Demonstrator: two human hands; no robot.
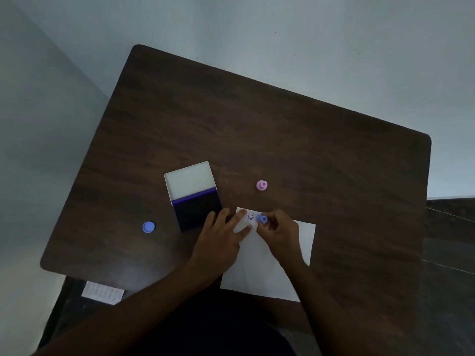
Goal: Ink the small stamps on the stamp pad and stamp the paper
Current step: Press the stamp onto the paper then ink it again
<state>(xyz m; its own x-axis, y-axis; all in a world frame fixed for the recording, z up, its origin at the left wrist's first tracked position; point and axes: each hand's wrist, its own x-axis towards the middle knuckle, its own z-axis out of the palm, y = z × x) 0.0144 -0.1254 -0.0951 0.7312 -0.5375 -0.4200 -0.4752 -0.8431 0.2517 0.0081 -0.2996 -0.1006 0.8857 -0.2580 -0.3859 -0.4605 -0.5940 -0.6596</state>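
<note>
Where the paper [267, 263] reaches its far left corner, a blue stamp [262, 218] stands on it, pinched between the curled fingers and thumb of the right hand [279, 231]. The stamp's knob faces up toward the camera; whether its face touches the sheet cannot be told. Just left of it a purple smiley print [250, 216] marks the paper. The left hand [222, 235] lies flat with fingers spread, its fingertips pressing the sheet's corner just beside the print, its other fingers reaching toward the pad.

The paper is a white sheet lying skewed on the dark wood surface [257, 129], its long axis running from the stamped far corner back toward the person, its near edge close to the surface's near edge.

Left of the hands sits the stamp pad [196, 210], open: its dark inked half is nearer the person, and its white lid [190, 179] lies folded back on the far side. The left hand's fingers nearly touch the pad's right near corner.

A pink stamp [262, 185] stands alone beyond the paper, well apart from the hands. Another blue stamp [148, 226] sits left of the pad, near the surface's left edge.

Below the near left corner of the surface, a white printed sheet [102, 292] lies lower down; its markings are too small to read.
</note>
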